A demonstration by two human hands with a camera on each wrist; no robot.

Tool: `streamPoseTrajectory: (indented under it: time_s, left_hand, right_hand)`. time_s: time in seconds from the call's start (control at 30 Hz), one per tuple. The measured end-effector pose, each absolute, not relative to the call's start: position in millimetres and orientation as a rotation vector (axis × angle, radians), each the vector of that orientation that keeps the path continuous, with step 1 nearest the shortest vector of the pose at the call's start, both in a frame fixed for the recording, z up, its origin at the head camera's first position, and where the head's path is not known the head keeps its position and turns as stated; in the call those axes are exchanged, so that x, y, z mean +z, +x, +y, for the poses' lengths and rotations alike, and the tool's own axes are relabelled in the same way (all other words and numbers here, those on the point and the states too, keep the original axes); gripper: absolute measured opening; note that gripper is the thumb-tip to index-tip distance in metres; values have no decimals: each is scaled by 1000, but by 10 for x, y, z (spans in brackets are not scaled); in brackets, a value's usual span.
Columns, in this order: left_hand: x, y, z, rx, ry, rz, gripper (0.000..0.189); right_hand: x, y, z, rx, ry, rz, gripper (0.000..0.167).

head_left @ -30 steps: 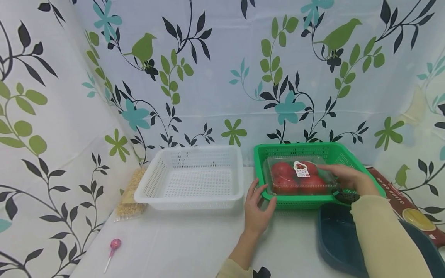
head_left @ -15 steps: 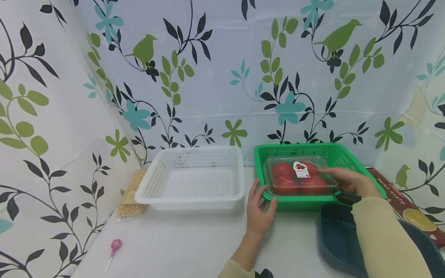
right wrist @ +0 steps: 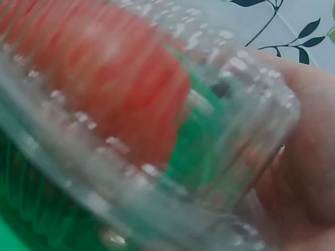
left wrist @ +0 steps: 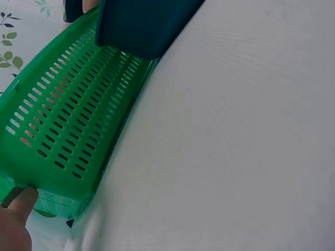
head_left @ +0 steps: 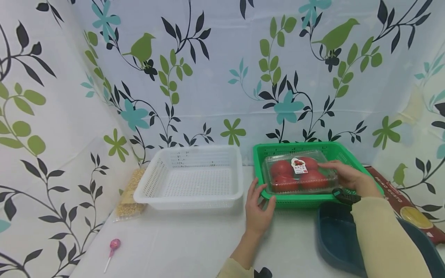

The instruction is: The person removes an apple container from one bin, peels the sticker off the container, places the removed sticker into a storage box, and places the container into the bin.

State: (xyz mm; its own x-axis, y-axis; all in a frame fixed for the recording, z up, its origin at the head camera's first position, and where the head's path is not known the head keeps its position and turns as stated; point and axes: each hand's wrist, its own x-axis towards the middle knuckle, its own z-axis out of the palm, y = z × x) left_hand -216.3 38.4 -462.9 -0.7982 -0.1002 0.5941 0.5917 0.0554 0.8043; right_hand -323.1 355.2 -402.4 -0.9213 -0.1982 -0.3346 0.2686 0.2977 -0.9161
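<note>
A clear plastic box of tomatoes point(head_left: 295, 172), with a white label on its lid, sits in the green basket point(head_left: 295, 201) at a slight tilt. My right hand point(head_left: 352, 178) grips the box's right end, the index finger along the top. In the right wrist view the palm point(right wrist: 314, 151) wraps that end, and the box is blurred. My left hand point(head_left: 259, 212) touches the basket's front left corner with fairly straight fingers spread at the rim. One fingertip point(left wrist: 29, 198) meets the green wall in the left wrist view.
A white perforated basket point(head_left: 189, 202) stands left of the green one, beside a bag of yellowish kernels point(head_left: 130, 208). A pink lollipop point(head_left: 114, 244) lies front left. Under my right sleeve is a dark blue bin point(head_left: 333, 247); a brown-red packet point(head_left: 413, 216) lies behind it.
The box of tomatoes has turned slightly and its far side has risen a little inside the green basket, along with the right hand. The left hand has stayed at the basket's corner.
</note>
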Motion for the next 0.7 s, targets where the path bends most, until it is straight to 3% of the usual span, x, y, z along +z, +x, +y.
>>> streamPoseTrajectory:
  time_s: [0.7]
  left_hand:
    - [-4835,-2295,363,-1803,-510,-1861,34]
  right_hand:
    - [-3772,-3183,3500,-1754,115,2206,98]
